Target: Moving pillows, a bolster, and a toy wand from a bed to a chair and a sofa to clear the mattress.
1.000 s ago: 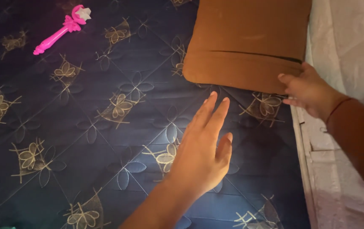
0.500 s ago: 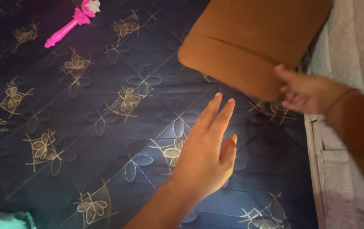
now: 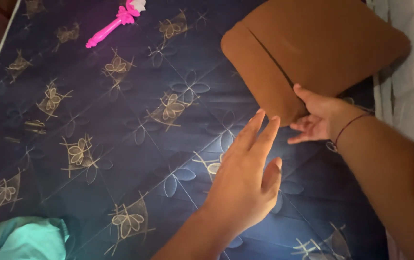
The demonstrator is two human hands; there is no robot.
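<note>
My right hand (image 3: pixel 320 118) has the brown cushion (image 3: pixel 313 53) by its near corner, thumb on top of the cover and the other fingers curled loosely below the edge, so it is closed on the fabric more than on the filling. The cushion sits tilted at the upper right of the dark blue quilted mattress (image 3: pixel 134 144), its near corner lifted a little where I grip it and its far side running toward the white bedding (image 3: pixel 409 91) along the right edge. A slit or seam in the cover runs diagonally down to my thumb.

My left hand (image 3: pixel 245 183) is spread flat with fingers straight and together, holding nothing; it hovers over or rests lightly on the mattress just short of that cushion corner, and I cannot tell if it presses down.

To handle this well I judge the grip wants more than a pinch of cover: get the fingers fully under the corner so the filling comes along, and keep the flat hand close to steady the loose side.

Farther out, a pink toy wand (image 3: pixel 115 21) lies near the top edge, well apart from both hands, and teal cloth (image 3: pixel 21 238) bunches at the lower left corner.
</note>
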